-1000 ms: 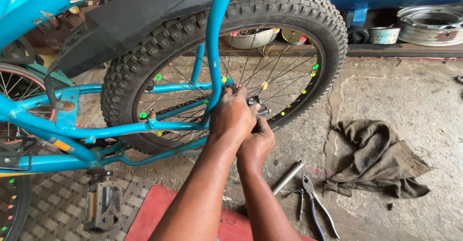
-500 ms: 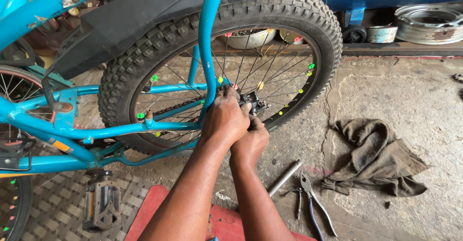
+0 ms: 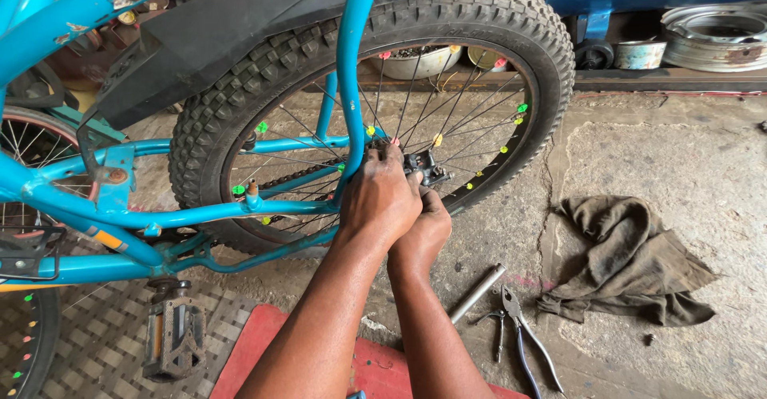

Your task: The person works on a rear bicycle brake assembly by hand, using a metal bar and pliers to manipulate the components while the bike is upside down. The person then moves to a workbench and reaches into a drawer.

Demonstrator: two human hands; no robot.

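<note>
Clearly both hands – left hand (image 3: 382, 199) over right hand (image 3: 422, 235) – close tight on the small dark axle fitting (image 3: 423, 167) at the rear wheel (image 3: 511, 31) hub, mid-scene: stiff, greasy metal, likely slippery, best gripped by its flat edges.

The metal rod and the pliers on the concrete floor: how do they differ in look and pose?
The grey metal rod is one straight, plain bar, while the dark-handled pliers have two handles spread apart. The rod lies slanted toward the upper right; the pliers point their jaws toward the upper left, with the handles trailing down to the right. The rod is nearer the hands at the wheel; the pliers are nearer the dark rag. Both lie untouched on the floor.
</note>
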